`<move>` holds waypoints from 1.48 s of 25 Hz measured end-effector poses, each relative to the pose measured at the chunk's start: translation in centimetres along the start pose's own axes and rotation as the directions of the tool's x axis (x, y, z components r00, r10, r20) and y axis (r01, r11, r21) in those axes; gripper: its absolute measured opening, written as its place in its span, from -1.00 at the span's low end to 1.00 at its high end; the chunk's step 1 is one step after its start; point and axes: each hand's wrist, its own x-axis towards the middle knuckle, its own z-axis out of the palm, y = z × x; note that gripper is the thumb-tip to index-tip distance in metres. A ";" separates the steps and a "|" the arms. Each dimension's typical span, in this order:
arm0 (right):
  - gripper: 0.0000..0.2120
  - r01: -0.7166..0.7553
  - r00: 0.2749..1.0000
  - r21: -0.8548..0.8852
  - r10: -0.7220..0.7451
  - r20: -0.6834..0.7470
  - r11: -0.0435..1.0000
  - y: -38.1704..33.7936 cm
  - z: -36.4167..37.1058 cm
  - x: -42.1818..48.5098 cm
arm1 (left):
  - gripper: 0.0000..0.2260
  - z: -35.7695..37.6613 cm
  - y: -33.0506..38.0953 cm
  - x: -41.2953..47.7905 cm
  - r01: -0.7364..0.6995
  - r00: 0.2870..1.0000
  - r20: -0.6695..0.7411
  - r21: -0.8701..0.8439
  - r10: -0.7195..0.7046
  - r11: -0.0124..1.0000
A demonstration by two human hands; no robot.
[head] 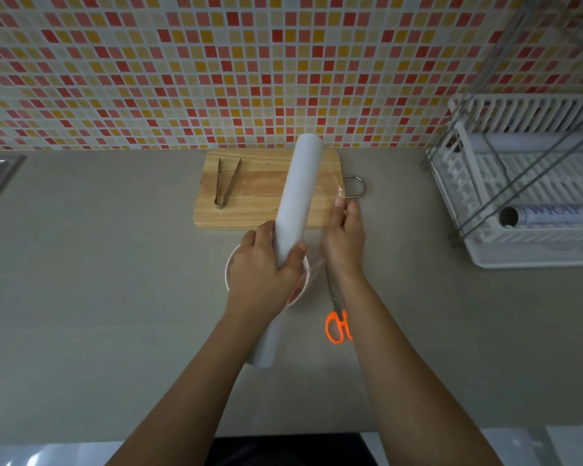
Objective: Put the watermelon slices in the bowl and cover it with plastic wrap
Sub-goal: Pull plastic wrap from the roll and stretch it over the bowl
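In the head view, the left hand (266,264) is clamped around the roll of plastic wrap (296,196), held directly over the bowl (231,264) so that only the bowl's white rim and a hint of red at its right edge show. The roll's long axis runs from near the person up and slightly right toward the cutting board (259,193) beyond the bowl. The right hand (343,237), just right of the bowl, pinches the loose film edge (340,191), so I judge the sheet must be drawn rightward, across the roll's axis; the scissors (338,317) lie nearest this hand.
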 end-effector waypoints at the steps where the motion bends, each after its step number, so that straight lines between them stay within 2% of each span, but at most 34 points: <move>1: -0.79 -0.027 1.000 -0.004 0.027 0.013 1.000 0.6 -0.4 0.5 | -0.59 0.5 0.4 -0.1 0.021 1.000 0.002 0.004 -0.021 1.000; 3: -0.79 -0.126 0.990 0.020 0.124 0.061 0.992 2.3 -1.1 1.3 | -0.64 1.1 0.8 -0.4 0.073 0.997 0.037 -0.009 -0.073 0.997; 5: -0.77 -0.227 0.970 0.047 0.222 0.104 0.973 4.0 -1.5 1.5 | -0.73 1.3 0.2 -0.5 0.177 0.980 0.124 -0.183 -0.156 0.967; 6: -0.76 -0.254 0.962 0.037 0.248 0.116 0.967 4.8 -1.5 1.4 | -0.75 1.2 -0.3 -0.5 0.291 0.949 0.216 -0.328 -0.229 0.898; 7: -0.76 -0.263 0.958 0.022 0.259 0.123 0.964 5.5 -1.4 1.3 | -0.78 0.8 -0.7 -0.4 0.419 0.899 0.326 -0.450 -0.292 0.788; 8: -0.76 -0.262 0.958 0.010 0.258 0.127 0.965 6.0 -1.1 1.2 | -0.80 0.6 -1.1 -0.4 0.519 0.847 0.422 -0.527 -0.323 0.672; 9: -0.77 -0.256 0.959 0.007 0.253 0.131 0.967 6.4 -0.8 1.1 | -0.78 0.5 -1.6 -0.4 0.568 0.817 0.467 -0.548 -0.339 0.614; 10: -0.76 -0.252 0.959 0.007 0.249 0.135 0.968 6.7 -0.4 1.1 | -0.74 0.5 -1.9 -0.4 0.578 0.809 0.475 -0.539 -0.346 0.613; 11: -0.76 -0.252 0.958 0.008 0.249 0.141 0.968 6.9 0.1 0.9 | -0.70 0.7 -2.2 -0.5 0.556 0.822 0.447 -0.494 -0.353 0.669; 14: -0.75 -0.233 0.963 -0.036 0.236 0.132 0.972 7.9 1.2 0.5 | -0.64 1.0 -2.6 -0.5 0.364 0.914 0.295 -0.285 -0.280 0.887; 16: -0.77 -0.224 0.963 -0.069 0.232 0.139 0.972 8.7 1.5 0.1 | -0.50 0.9 -3.1 -0.6 0.274 0.938 0.260 -0.146 -0.231 0.951; 18: -0.77 -0.235 0.956 -0.082 0.246 0.160 0.968 9.2 1.8 -0.3 | -0.49 0.6 -3.7 -0.6 0.307 0.933 0.227 -0.105 -0.278 0.946; 21: -0.74 -0.248 0.953 -0.053 0.254 0.166 0.967 9.0 2.1 -0.3 | -0.65 -0.3 -5.1 -0.9 0.378 0.917 0.194 -0.144 -0.348 0.915; 22: -0.73 -0.250 0.954 -0.040 0.254 0.163 0.967 8.9 2.2 -0.2 | -0.67 -0.7 -5.8 -0.9 0.429 0.897 0.222 -0.221 -0.383 0.876; 24: -0.72 -0.251 0.953 -0.044 0.255 0.164 0.967 8.8 2.3 -0.2 | -0.63 -1.5 -6.4 -0.7 0.590 0.807 0.341 -0.406 -0.483 0.698; 25: -0.71 -0.258 0.950 -0.052 0.263 0.167 0.965 8.9 2.3 -0.2 | -0.61 -1.7 -6.6 -0.7 0.649 0.760 0.393 -0.445 -0.517 0.617; 26: -0.71 -0.270 0.946 -0.055 0.275 0.170 0.961 9.0 2.4 -0.3 | -0.60 -1.8 -6.7 -0.7 0.676 0.737 0.418 -0.441 -0.532 0.591; 27: -0.71 -0.284 0.942 -0.054 0.289 0.172 0.957 9.0 2.5 -0.3 | -0.61 -1.8 -6.8 -0.7 0.672 0.739 0.415 -0.403 -0.530 0.622; 30: -0.72 -0.313 0.933 -0.044 0.316 0.173 0.949 9.0 2.6 -0.3 | -0.57 -1.7 -6.9 -0.9 0.516 0.838 0.337 -0.234 -0.429 0.824; 31: -0.72 -0.325 0.928 -0.042 0.327 0.176 0.945 9.0 2.5 -0.2 | -0.53 -1.7 -6.9 -0.9 0.474 0.860 0.311 -0.189 -0.406 0.860; 34: -0.72 -0.359 0.913 -0.050 0.362 0.189 0.932 9.2 2.3 -0.2 | -0.61 -2.1 -7.6 -0.7 0.471 0.868 0.258 -0.161 -0.424 0.867; 37: -0.69 -0.348 0.921 -0.064 0.354 0.164 0.935 9.3 2.2 -0.2 | -0.65 -2.7 -8.5 -0.4 0.552 0.828 0.328 -0.326 -0.455 0.768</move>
